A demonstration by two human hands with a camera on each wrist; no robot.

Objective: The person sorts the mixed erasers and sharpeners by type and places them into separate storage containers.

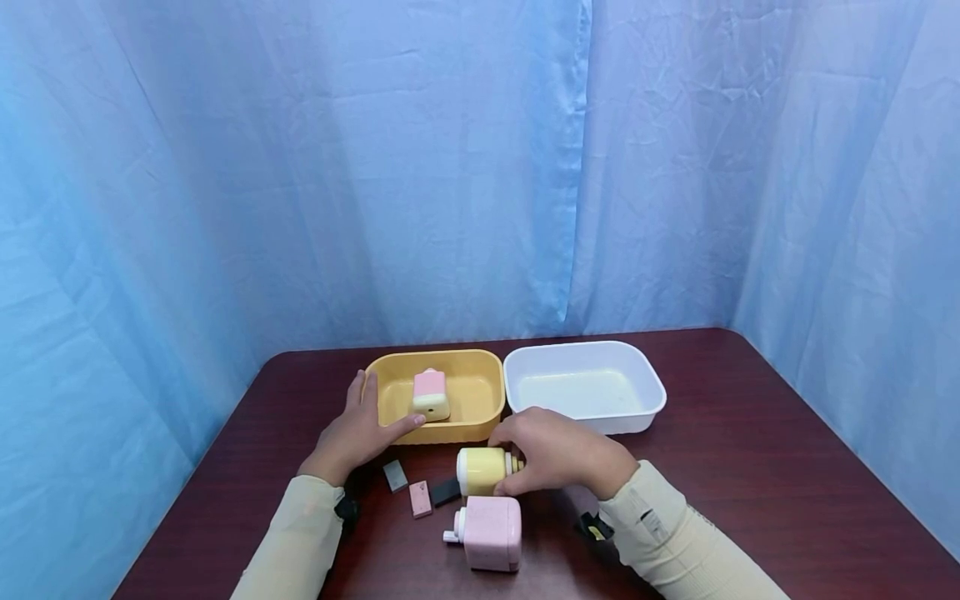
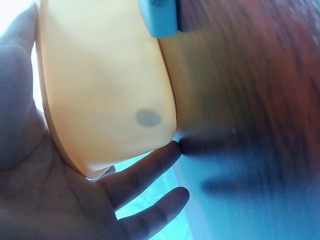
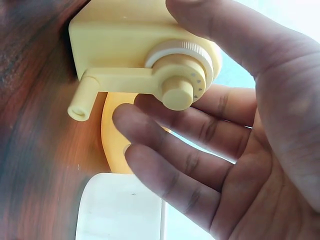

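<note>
My left hand (image 1: pixel 358 433) rests at the left end of a yellow bin (image 1: pixel 480 367), its thumb over the front rim and its fingers fairly straight at the side. A pink-and-cream pencil sharpener (image 1: pixel 431 393) stands inside, near the thumb tip. In front of the bins, my right hand (image 1: pixel 562 450) holds a yellow crank pencil sharpener (image 1: pixel 480 469) between thumb and fingers. The right wrist view shows its crank handle (image 3: pixel 125 80) and white ring (image 3: pixel 185 50) toward the palm. Close below lies a pink pencil sharpener (image 1: pixel 492 533), crank facing left.
A white bin (image 1: pixel 585 408) stands right beside the yellow one. Between my forearms lie small blocks like erasers: grey (image 1: pixel 395 476), pink (image 1: pixel 421 499) and black (image 1: pixel 447 492). Partly behind my right wrist is a dark item (image 1: pixel 595 527). Blue curtains (image 1: pixel 450 167) hang around the table.
</note>
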